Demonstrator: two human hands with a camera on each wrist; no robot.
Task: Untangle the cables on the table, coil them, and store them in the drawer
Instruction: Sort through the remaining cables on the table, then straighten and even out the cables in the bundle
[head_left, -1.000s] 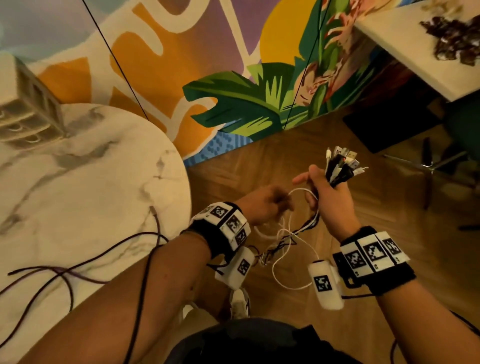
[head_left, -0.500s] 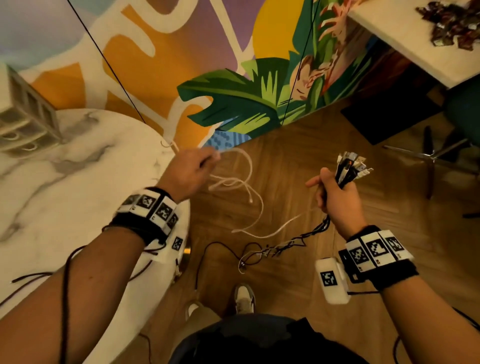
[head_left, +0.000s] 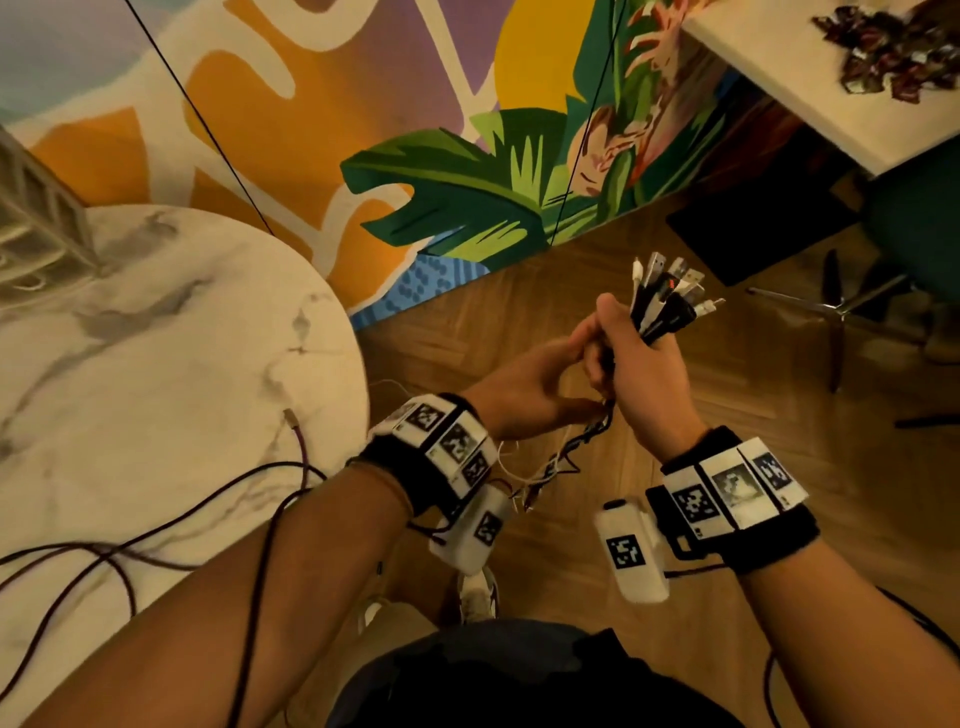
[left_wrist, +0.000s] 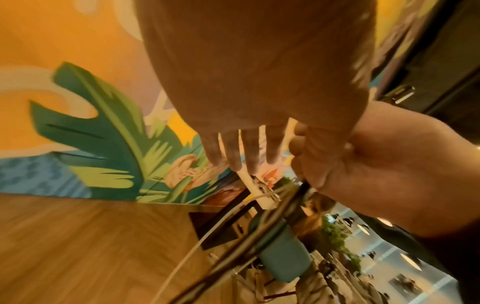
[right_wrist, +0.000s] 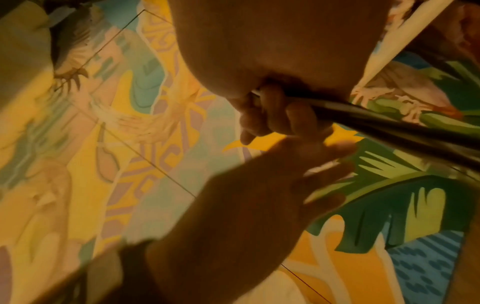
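- The right hand (head_left: 641, 384) holds the cable bundle (head_left: 667, 301) upright over the wooden floor (head_left: 779, 467), connector ends fanned out above the fist; gathering the plugs at one end probably lets the loose lengths hang down so the snarl can be worked out below
- Its fingers (right_wrist: 275, 115) are curled tight around the dark strands, clamped on the bundle
- The left hand (head_left: 524, 387) sits just beside the right, touching it, fingertips at the strands right under the fist, likely picking out one cable to draw free
- From the left wrist view its fingers (left_wrist: 233, 152) look fairly straight and close together over a white connector (left_wrist: 255, 190); whether they pinch a strand, one cannot tell
- The tangled lower part (head_left: 561, 460) hangs between the two wrists, white and dark strands twisted together
- A dark purple cable (head_left: 296, 441) lies apart on the marble counter (head_left: 156, 364), its plug near the edge, seemingly already separated
- A drawer unit (head_left: 36, 228) stands at the counter's far left; nothing coiled or stored yet
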